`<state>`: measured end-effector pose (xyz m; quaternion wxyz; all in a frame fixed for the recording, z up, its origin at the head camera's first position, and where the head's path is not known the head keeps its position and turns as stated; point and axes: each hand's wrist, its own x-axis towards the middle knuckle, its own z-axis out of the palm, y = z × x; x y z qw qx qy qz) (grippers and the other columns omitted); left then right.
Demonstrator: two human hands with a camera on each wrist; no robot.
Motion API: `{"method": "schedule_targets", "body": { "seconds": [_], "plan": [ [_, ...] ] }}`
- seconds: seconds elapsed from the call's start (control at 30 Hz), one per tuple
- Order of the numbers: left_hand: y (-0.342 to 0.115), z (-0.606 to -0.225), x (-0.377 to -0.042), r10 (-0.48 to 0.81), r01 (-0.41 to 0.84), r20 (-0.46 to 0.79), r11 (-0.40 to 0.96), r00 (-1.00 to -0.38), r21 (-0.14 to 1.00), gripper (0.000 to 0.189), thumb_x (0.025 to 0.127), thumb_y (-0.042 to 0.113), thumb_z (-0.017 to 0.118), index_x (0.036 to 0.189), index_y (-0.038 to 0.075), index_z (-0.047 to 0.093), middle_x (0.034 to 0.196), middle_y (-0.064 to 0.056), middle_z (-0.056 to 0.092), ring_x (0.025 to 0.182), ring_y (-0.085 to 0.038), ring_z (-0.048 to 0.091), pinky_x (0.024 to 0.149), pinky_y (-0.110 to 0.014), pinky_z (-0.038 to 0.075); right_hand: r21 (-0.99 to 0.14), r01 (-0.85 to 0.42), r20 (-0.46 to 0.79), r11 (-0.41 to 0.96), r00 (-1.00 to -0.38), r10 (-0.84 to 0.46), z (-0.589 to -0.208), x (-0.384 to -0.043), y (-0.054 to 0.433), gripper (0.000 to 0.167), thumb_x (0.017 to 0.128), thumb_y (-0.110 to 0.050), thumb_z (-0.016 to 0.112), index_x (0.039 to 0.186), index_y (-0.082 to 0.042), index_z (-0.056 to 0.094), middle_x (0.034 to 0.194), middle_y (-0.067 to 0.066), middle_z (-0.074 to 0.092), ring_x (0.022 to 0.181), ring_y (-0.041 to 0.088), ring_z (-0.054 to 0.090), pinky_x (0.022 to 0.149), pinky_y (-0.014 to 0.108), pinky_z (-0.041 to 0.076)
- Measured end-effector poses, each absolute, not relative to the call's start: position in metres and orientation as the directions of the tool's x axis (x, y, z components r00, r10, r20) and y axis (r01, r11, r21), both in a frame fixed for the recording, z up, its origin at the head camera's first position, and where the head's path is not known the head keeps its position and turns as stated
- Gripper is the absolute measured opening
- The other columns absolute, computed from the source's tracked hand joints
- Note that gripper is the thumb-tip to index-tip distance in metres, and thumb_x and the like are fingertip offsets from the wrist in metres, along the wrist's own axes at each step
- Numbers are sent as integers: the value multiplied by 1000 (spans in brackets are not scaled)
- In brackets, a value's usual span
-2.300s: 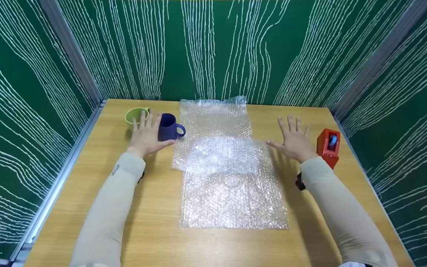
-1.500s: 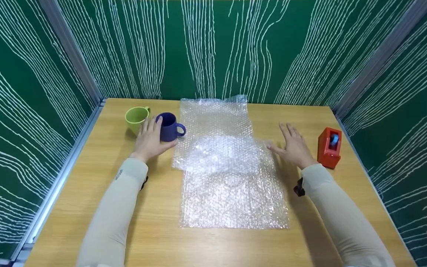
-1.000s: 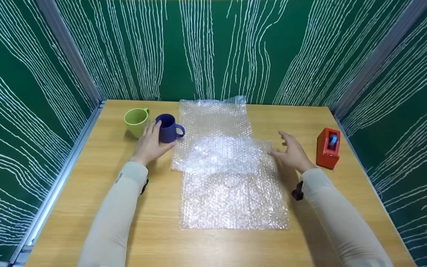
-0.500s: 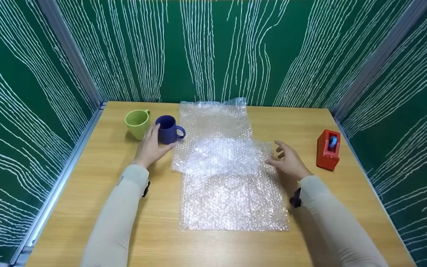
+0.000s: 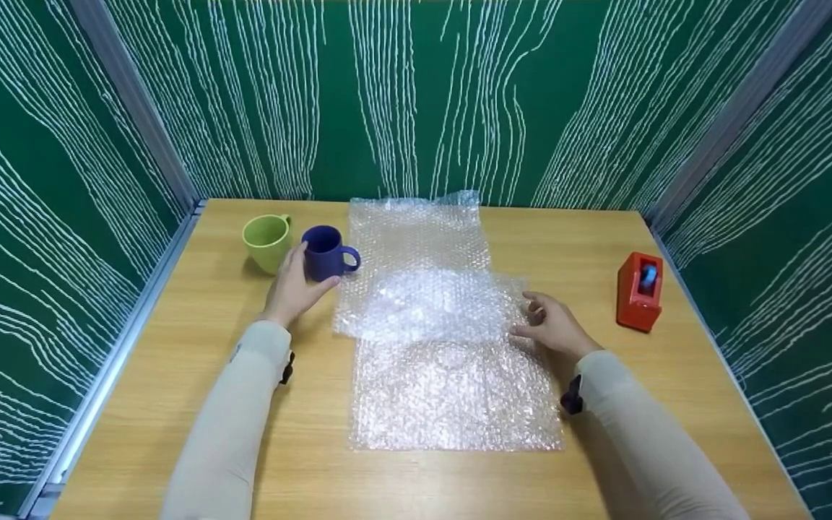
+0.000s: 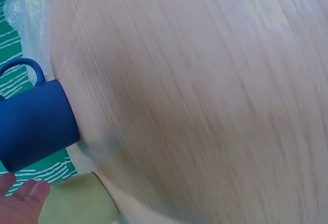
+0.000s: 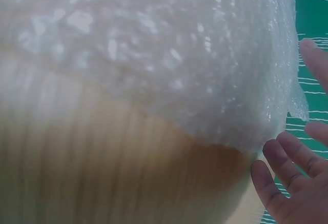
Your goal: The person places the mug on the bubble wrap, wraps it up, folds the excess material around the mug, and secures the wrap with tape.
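Note:
In the head view a dark blue mug (image 5: pixel 324 264) stands upright at the left, its handle turned right. My left hand (image 5: pixel 292 290) is at its near left side, fingers to the left and thumb in front; contact is unclear. The left wrist view has the fingers (image 6: pixel 37 191) beside the blue mug (image 6: pixel 36 124), not wrapped around it. Two overlapping sheets of bubble wrap (image 5: pixel 452 404) lie flat mid-table. At their right edge hovers my right hand (image 5: pixel 562 329), fingers loosely bent. In the right wrist view those fingers (image 7: pixel 277 157) are spread and hold nothing.
A lime green mug (image 5: pixel 269 249) stands just left of the blue one, close to my left fingers. Toward the right edge of the wooden table (image 5: pixel 300 462) is a red tape dispenser (image 5: pixel 638 292) with a blue core. Green walls with white lines (image 5: pixel 445 94) enclose three sides.
My left hand has drawn back slightly from above the mugs to the blue mug's near left side. My right hand has come nearer, its spread fingers now bent. Mugs and wrap stay put.

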<state>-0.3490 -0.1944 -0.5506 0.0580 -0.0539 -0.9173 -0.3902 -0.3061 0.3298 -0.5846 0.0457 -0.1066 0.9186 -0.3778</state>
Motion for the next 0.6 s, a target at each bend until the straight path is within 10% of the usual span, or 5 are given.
{"method": "schedule_targets", "body": {
  "seconds": [0.6],
  "plan": [
    [-192,-551,-360,-15,54,75,558,-997,828,101,98,42,80,173,7,21,177,-21,29,165,-38,28,138,-55,21,-632,-182,-47,753,-961,-272,-594,-299,329,83,84,-32,95,149,6,60,150,34,50,142,56,45,123,70,37]
  ]
}}
